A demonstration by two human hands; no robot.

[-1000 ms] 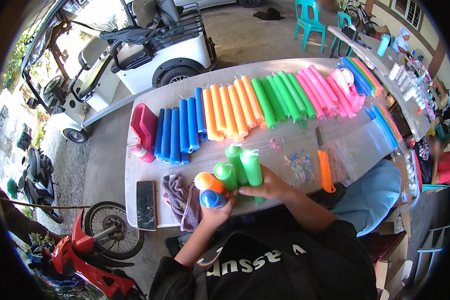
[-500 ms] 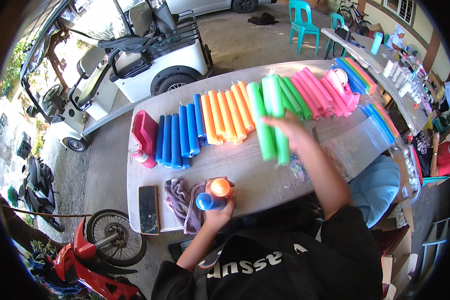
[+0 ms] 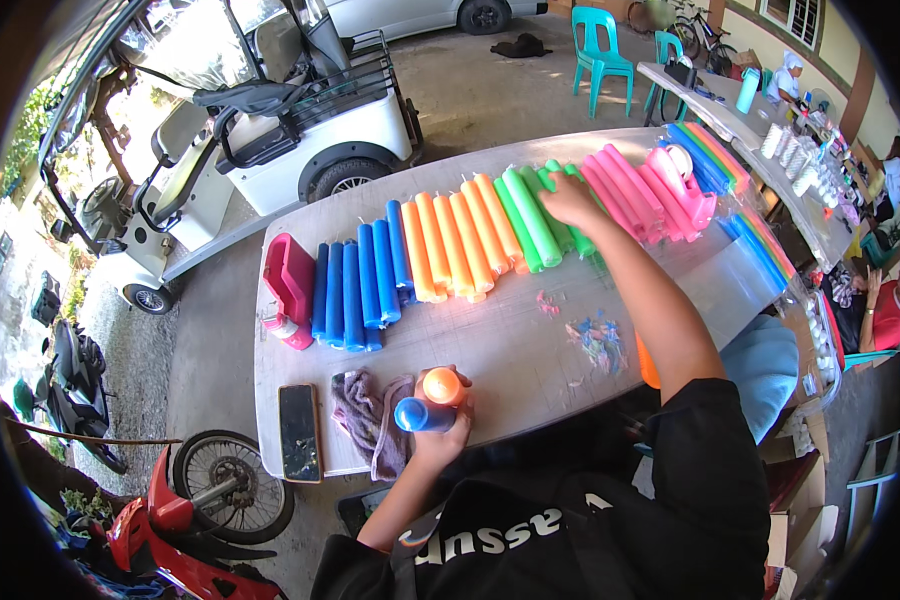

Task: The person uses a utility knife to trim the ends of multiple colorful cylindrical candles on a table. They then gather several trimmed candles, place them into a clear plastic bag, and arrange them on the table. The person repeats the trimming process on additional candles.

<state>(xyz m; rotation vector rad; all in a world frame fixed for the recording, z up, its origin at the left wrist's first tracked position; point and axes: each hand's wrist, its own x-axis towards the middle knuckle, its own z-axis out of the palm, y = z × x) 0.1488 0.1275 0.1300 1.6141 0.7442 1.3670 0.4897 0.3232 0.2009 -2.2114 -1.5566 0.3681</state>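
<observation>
The left hand [image 3: 440, 432] grips an orange candle [image 3: 442, 386] and a blue candle [image 3: 417, 415] at the bench's [image 3: 510, 350] near edge, beside a purple cloth [image 3: 368, 415]; the right hand [image 3: 570, 200] lies curled over the green candles [image 3: 540, 215] in the far row, between orange and pink ones.

We see the left hand [image 3: 442, 432] gripping an orange candle [image 3: 442, 386] and a blue candle [image 3: 417, 415] upright near the table [image 3: 530, 360] edge, beside a purple cloth [image 3: 365, 410] and a phone [image 3: 299, 432]. The right hand [image 3: 572, 197] rests on the green candles [image 3: 535, 215] in the row, between orange candles [image 3: 457, 245] and pink candles [image 3: 630, 190].
</observation>
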